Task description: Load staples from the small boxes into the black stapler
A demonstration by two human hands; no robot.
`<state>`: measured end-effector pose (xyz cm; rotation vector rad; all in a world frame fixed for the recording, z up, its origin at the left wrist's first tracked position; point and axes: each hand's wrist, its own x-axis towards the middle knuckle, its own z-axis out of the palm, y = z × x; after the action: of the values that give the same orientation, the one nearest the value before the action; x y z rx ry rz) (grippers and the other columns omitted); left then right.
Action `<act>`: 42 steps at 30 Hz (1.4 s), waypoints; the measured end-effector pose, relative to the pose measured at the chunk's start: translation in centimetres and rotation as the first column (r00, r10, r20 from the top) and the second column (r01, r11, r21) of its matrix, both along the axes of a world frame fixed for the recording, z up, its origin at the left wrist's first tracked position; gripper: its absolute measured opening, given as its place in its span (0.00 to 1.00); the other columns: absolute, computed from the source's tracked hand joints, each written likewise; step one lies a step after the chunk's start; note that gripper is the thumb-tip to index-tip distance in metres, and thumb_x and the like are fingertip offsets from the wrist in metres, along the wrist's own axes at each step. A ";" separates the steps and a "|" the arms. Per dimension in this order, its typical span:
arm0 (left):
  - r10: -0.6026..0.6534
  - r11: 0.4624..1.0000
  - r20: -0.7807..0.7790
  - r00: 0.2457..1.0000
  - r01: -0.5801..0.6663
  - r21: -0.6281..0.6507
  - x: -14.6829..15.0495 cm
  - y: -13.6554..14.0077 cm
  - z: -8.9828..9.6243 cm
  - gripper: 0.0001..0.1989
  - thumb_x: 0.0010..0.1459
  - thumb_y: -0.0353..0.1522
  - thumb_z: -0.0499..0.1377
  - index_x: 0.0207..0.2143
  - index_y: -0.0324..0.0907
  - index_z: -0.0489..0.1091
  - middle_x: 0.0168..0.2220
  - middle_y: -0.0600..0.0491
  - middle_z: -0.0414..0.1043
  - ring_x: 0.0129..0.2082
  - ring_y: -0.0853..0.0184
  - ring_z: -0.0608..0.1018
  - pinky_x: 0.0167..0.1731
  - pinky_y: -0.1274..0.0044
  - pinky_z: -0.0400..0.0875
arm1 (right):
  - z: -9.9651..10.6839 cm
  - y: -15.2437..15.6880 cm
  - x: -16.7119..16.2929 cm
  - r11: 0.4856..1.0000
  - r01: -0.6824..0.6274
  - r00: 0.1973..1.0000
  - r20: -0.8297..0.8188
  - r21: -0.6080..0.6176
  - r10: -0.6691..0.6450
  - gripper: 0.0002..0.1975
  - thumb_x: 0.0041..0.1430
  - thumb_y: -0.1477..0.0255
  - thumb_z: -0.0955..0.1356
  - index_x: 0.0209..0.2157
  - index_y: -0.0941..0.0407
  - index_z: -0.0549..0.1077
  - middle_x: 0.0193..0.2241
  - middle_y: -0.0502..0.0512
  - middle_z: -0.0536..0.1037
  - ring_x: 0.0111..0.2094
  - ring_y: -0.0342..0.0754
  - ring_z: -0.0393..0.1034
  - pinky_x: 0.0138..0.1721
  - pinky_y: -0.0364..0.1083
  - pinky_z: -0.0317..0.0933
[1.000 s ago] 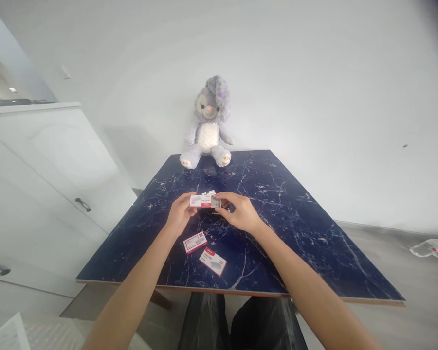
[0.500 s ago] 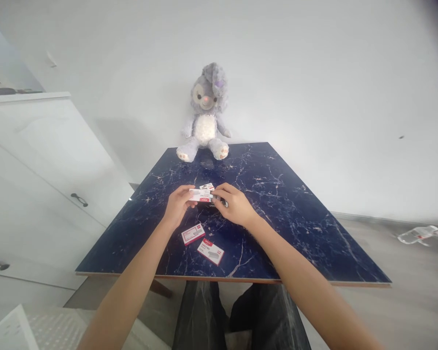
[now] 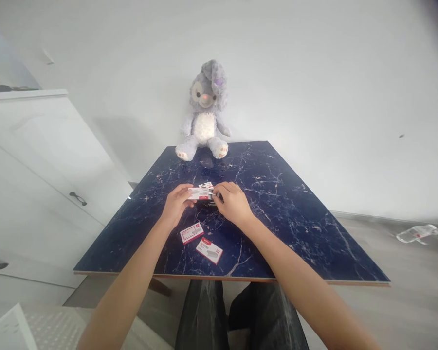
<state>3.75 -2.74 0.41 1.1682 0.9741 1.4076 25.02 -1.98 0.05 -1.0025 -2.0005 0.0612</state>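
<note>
Red-and-white staple box (image 3: 199,194) up between both hands!

The left hand (image 3: 176,201) clamps one end; the right hand (image 3: 234,202) has its fingertips at the other, though whether they grip it I can't tell. Below the hands, two similar boxes (image 3: 209,251) lie on the blue marbled table (image 3: 299,233); beyond them sits a plush rabbit (image 3: 205,114).

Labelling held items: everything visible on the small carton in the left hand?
The small carton is flat and oblong, apparently thin card, white with a red patch at its lower right, a greyish printed picture and lettering too small to read. It is held crosswise over the dark-blue marbled tabletop, its left end in the left hand. The right hand is at its right end; whether that end is open is unclear.
</note>
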 end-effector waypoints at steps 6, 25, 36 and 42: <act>0.016 0.987 0.089 0.996 -0.001 -0.163 -0.9 0.8 -0.2 0.14 0.54 0.33 0.67 0.42 0.40 0.72 0.33 0.50 0.79 0.27 0.71 0.79 0.25 0.83 0.73 | 0.7 0.2 1.0 0.993 0.011 0.934 -0.354 -0.116 -0.052 0.07 0.64 0.68 0.66 0.41 0.54 0.74 0.40 0.55 0.80 0.42 0.51 0.74 0.47 0.50 0.66; -0.216 0.962 0.118 0.969 0.231 -0.143 -0.5 -0.3 0.2 0.17 0.54 0.32 0.69 0.43 0.42 0.68 0.42 0.49 0.79 0.38 0.65 0.83 0.39 0.78 0.81 | 0.8 0.0 0.8 0.986 -0.130 0.924 -0.375 -0.108 0.081 0.13 0.66 0.65 0.66 0.48 0.52 0.79 0.41 0.55 0.79 0.37 0.47 0.74 0.42 0.47 0.68; -0.230 0.973 -0.321 0.919 0.221 -0.067 1.1 -1.5 0.0 0.22 0.55 0.42 0.67 0.49 0.45 0.70 0.36 0.50 0.79 0.30 0.64 0.81 0.30 0.74 0.76 | 0.8 -0.8 0.2 0.972 -0.224 0.942 -0.273 -0.075 0.196 0.12 0.65 0.67 0.66 0.45 0.51 0.80 0.42 0.55 0.80 0.44 0.49 0.73 0.50 0.49 0.66; 0.114 0.960 -0.793 0.598 0.139 0.243 0.7 -1.5 -0.4 0.19 0.51 0.41 0.67 0.45 0.48 0.77 0.29 0.53 0.77 0.27 0.63 0.76 0.34 0.74 0.69 | 0.4 2.0 2.7 0.971 -0.034 0.897 -0.435 -0.236 -0.074 0.14 0.61 0.69 0.67 0.47 0.53 0.78 0.43 0.54 0.79 0.35 0.46 0.74 0.45 0.49 0.69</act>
<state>4.44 -4.28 0.05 2.1332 1.3925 0.9815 27.68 -0.03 0.43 -1.0497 -1.5855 0.4873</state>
